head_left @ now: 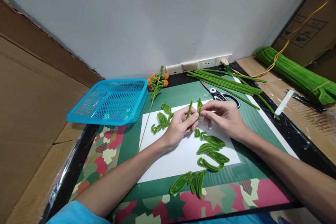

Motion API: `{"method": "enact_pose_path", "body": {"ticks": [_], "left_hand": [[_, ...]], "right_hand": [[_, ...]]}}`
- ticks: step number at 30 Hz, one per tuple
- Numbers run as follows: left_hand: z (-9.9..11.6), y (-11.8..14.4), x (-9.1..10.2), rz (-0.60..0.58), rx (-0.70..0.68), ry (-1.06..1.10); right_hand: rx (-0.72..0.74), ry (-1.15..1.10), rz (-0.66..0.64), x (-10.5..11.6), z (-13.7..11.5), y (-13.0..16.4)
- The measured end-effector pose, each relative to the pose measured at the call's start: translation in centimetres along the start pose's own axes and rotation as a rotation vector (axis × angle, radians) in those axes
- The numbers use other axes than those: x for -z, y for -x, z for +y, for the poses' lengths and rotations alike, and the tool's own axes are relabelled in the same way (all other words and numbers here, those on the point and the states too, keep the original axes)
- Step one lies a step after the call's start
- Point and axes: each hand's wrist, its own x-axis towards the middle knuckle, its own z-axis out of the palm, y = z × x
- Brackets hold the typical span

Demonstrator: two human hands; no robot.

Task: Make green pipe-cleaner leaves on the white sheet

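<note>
Above the white paper, my left hand is closed on a green pipe cleaner, whose straight end sticks up past the fingers. My right hand pinches a small looped leaf of green pipe cleaner, and its fingertips meet the left ones. Whether the two pieces are joined is hidden by the fingers. Shaped green leaves lie below my hands, and others lie left of them. A further leaf cluster rests across the paper's lower edge.
Scissors and loose green pipe cleaners lie behind my right hand. A blue basket stands left, beside an orange-and-green pipe-cleaner flower stem. At right are a thick green bundle, a white tube and a cable plugged into the wall.
</note>
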Motion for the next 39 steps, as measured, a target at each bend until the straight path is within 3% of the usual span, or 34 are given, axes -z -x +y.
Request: {"method": "enact_pose_path", "body": {"ticks": [5,16,26,30,37,39], "left_hand": [[0.1,0.0,-0.1,-0.013,0.012,-0.015],[0.1,0.0,-0.3,0.037,0.017,-0.051],[0.0,0.1,-0.5,0.026,0.002,-0.081],[0.1,0.1,-0.5,0.024,0.004,-0.095],[0.5,0.5,-0.9,-0.079,-0.003,-0.193],[0.6,0.4,-0.9,-0.086,-0.005,-0.178]], "right_hand": [[0.053,0.154,0.043,-0.4,-0.2,0.4],[-0.006,0.159,0.000,0.4,-0.6,-0.2],[0.002,0.231,0.158,-0.3,-0.7,0.1],[-0.045,0.176,0.128,0.0,-0.6,-0.3],[0.131,0.274,0.021,0.4,-1.5,0.0],[0.113,0.241,-0.012,0.5,-1.5,-0.1]]}}
